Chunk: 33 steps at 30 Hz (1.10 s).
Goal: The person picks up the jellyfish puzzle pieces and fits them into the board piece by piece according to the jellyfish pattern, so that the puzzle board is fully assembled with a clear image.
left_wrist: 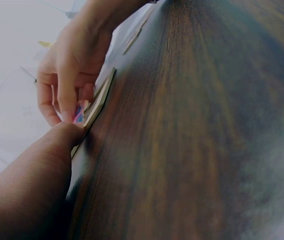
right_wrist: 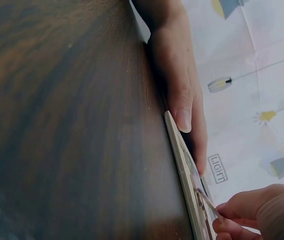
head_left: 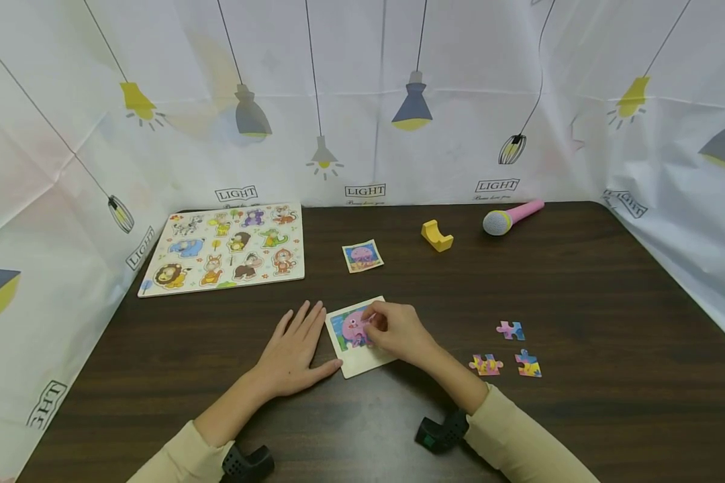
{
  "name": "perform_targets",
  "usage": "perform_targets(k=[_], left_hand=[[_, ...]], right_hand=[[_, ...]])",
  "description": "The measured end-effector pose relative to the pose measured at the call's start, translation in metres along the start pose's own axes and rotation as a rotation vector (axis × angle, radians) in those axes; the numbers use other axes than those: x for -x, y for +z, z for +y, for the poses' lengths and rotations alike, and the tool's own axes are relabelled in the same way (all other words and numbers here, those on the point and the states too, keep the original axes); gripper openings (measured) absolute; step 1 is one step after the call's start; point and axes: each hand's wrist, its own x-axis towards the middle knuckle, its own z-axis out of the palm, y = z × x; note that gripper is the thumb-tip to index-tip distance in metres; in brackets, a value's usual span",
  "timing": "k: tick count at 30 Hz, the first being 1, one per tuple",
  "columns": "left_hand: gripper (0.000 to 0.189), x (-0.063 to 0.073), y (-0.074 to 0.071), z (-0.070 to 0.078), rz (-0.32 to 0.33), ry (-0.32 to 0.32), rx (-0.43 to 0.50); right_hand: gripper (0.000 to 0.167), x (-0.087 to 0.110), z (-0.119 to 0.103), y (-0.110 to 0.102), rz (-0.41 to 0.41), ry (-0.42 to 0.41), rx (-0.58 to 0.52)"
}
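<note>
A small pale puzzle board [head_left: 362, 363] with a pink octopus picture lies tilted on the table between both hands. My left hand [head_left: 293, 350] rests flat on the table at its left side, fingers straight, with the thumb at the board's lower left corner. Over the right part of the picture, my right hand [head_left: 401, 332] pinches a puzzle piece [right_wrist: 210, 206] between thumb and fingers. That piece stands tilted, one edge at the board, in the right wrist view. Three loose jigsaw pieces [head_left: 486, 364] lie to the right of the right forearm.
Behind the board lies a small octopus picture card [head_left: 362, 256]. A large animal puzzle board [head_left: 223, 251] occupies the back left. A yellow curved block [head_left: 438, 236] and a pink toy microphone [head_left: 513, 217] lie at the back right, before a white curtain [head_left: 362, 100].
</note>
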Motion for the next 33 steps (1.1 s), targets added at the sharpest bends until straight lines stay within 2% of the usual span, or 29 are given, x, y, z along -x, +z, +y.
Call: perform_targets(k=[9,23,33], left_hand=[[0.091,-0.0002,-0.0002,0.0001,-0.009,-0.001,-0.002],[0.091,-0.0003,-0.0022,0.0015,-0.016,-0.006,-0.004],[0.091,0.0,-0.0021,0.0008,-0.019,-0.006,-0.014]], right_hand=[[0.007,-0.0009,0.0023,0.0026,0.011,-0.075,0.067],[0.012,-0.0019,0.0038,0.007,0.056,-0.11,0.164],[0.015,-0.0038,0.0038,0.0083,0.056,-0.04,0.172]])
